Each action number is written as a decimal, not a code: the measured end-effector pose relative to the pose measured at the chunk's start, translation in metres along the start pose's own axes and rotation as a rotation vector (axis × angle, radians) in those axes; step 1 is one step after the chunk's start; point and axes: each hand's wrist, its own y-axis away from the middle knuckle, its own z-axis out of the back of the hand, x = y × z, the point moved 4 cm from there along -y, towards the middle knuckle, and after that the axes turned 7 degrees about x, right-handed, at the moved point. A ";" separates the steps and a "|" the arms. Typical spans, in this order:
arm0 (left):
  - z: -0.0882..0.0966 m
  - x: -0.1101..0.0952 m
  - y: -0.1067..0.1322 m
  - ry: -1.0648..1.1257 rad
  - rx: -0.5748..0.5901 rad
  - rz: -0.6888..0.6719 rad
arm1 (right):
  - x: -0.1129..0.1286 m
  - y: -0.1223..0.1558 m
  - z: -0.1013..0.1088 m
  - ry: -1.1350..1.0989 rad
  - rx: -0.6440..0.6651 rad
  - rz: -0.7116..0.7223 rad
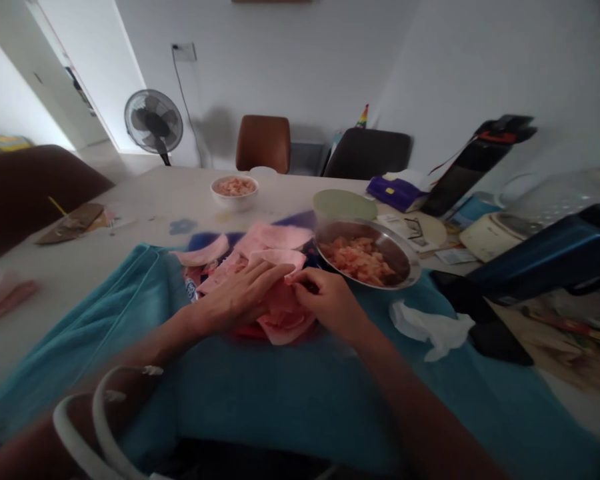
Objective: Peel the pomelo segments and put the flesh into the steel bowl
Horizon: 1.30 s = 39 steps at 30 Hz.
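Observation:
Pink pomelo peel and thick pith pieces (280,237) are heaped in front of me on a blue and red plastic wrapper (191,289). My left hand (235,293) lies palm down over the heap, its fingers stretched forward and curved over a pink pomelo piece (285,317). My right hand (327,300) pinches the same piece with thumb and forefinger, close to the left fingertips. What lies under the left palm is hidden. Just beyond my right hand stands a steel bowl (405,257) of torn pomelo flesh (357,260).
A teal towel (280,400) covers the near table. A white bowl (235,200) of flesh stands farther back. Right are a crumpled tissue (433,327), a dark phone-like slab (500,333), a blue bottle (540,260) and a green lid (345,205). Pink scraps (5,297) lie left.

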 end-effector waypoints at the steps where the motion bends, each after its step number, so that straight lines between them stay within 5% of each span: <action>1: 0.001 -0.002 -0.001 -0.029 -0.009 -0.023 | -0.001 -0.001 -0.001 -0.027 -0.010 -0.030; 12: 0.008 -0.006 -0.005 -0.174 -0.093 -0.128 | -0.006 0.001 -0.002 -0.295 -0.007 -0.158; 25: 0.015 -0.008 -0.007 -0.101 -0.113 -0.140 | -0.015 0.001 -0.005 -0.777 0.195 -0.292; 31: 0.014 -0.010 -0.007 -0.124 -0.052 -0.171 | -0.014 -0.001 0.000 -0.512 0.212 -0.230; 39: 0.014 -0.013 -0.010 -0.208 -0.019 -0.179 | -0.004 -0.006 -0.003 -0.111 0.072 -0.058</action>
